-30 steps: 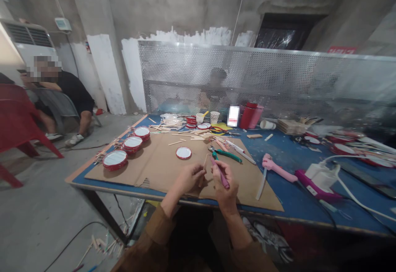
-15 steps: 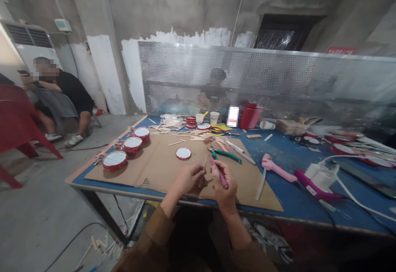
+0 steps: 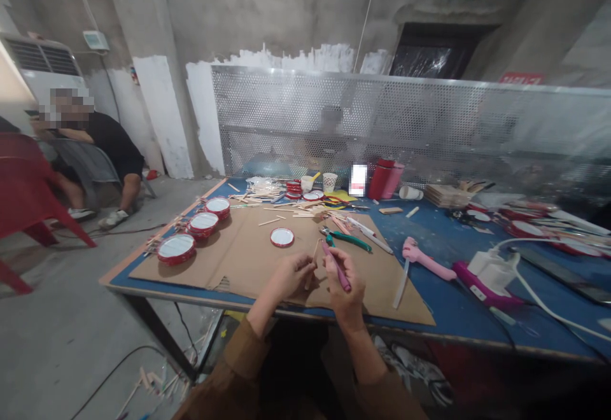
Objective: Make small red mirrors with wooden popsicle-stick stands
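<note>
My left hand (image 3: 290, 276) is closed in a pinch on a thin wooden stick (image 3: 316, 250), which points up and away from me. In my right hand (image 3: 351, 293) the fingers are wrapped round a pink pen-shaped tool (image 3: 342, 277), its tip close to the stick; I cannot tell whether they touch. Both hands are over the cardboard sheet (image 3: 248, 264). Just beyond them lie green-handled pliers (image 3: 351, 240) and a small red-rimmed white disc (image 3: 282, 237). Several red drum-like pieces with white tops (image 3: 176, 249) stand along the left side.
A pink glue gun (image 3: 429, 262) lies right of the cardboard, near a purple power strip (image 3: 482, 289) with white chargers and cables. Loose sticks (image 3: 305, 212), paper cups (image 3: 329, 182) and a red bottle (image 3: 382, 179) line the back. A person (image 3: 107, 143) sits at far left.
The view has shifted very slightly. Both hands keep almost the same pose, with the stick and the pink tool still held close together.
</note>
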The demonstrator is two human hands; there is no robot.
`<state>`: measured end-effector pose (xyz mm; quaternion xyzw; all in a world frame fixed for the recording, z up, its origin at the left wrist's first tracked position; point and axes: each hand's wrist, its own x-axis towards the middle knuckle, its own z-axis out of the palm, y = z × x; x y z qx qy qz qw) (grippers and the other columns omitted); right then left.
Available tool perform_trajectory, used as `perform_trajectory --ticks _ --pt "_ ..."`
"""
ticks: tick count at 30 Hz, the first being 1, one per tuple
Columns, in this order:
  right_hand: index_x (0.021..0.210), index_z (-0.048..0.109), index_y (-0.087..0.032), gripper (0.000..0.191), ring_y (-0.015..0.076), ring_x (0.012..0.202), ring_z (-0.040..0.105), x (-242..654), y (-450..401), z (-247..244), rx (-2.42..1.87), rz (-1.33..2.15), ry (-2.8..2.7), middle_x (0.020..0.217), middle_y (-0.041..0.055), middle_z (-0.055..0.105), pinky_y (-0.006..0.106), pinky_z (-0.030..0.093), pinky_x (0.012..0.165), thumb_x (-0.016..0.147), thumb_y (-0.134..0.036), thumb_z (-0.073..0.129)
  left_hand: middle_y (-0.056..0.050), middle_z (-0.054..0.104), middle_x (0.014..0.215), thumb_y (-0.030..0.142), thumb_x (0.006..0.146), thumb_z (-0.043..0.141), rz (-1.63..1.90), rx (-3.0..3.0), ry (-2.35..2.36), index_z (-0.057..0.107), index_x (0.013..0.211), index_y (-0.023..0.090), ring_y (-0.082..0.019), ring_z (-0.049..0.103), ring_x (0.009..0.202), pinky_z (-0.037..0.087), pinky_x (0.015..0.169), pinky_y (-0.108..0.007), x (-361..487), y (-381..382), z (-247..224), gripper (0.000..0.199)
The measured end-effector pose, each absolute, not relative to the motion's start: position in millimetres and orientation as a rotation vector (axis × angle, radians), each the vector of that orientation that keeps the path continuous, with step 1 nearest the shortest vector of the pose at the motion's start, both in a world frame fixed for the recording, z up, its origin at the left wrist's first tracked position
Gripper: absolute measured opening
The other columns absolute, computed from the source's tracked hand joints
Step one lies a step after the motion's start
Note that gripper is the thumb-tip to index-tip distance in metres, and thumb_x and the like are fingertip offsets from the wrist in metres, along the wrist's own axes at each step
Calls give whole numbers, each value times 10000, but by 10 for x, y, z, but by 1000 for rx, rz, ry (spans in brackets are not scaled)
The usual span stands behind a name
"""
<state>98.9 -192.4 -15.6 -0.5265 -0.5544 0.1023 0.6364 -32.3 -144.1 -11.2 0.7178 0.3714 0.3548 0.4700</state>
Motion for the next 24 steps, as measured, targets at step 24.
perform_trajectory --ticks 24 --pt "1048 626 -189 279 178 770 650 994 -1916 -173 -1212 262 -1272 886 57 692 294 533 691 873 -377 518 39 510 477 442 840 476 875 1747 866 506 722 185 -143 578 553 455 615 -240 -305 -1427 -154 285"
